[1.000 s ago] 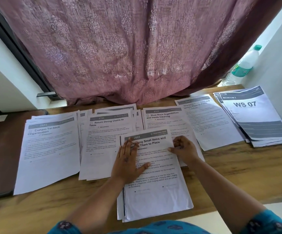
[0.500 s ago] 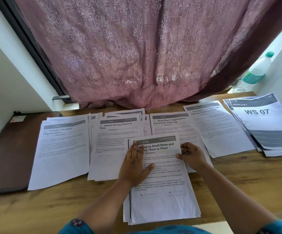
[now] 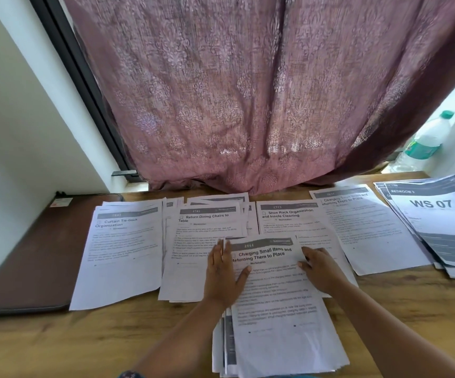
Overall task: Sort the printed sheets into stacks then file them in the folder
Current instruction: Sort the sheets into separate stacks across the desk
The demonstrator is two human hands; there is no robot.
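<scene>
1. While the left hand [image 3: 222, 271] lies flat with straight fingers on the left edge of the top sheet [image 3: 272, 271], the right hand [image 3: 320, 268] has its fingers curled at that sheet's right edge, pinching it where a second ago they only rested near the corner.
2. That sheet, headed "Charging Small Items", tops the unsorted pile [image 3: 281, 347] nearest the person, hanging over the table [image 3: 84, 345] edge; the pile itself has not shifted.
3. The fresh pinch suggests the sheet is about to be lifted and sorted.
4. Beyond lie four sorted stacks: curtain stack [image 3: 122, 249], dining chair stack [image 3: 193, 252], shoe rack stack [image 3: 289, 216], and a matching charging stack [image 3: 365, 230], its likely home.
5. Far right sits the WS 07 stack [image 3: 436, 222].
6. Far left, the brown folder [image 3: 30, 257] lies closed; filing looks well off.
</scene>
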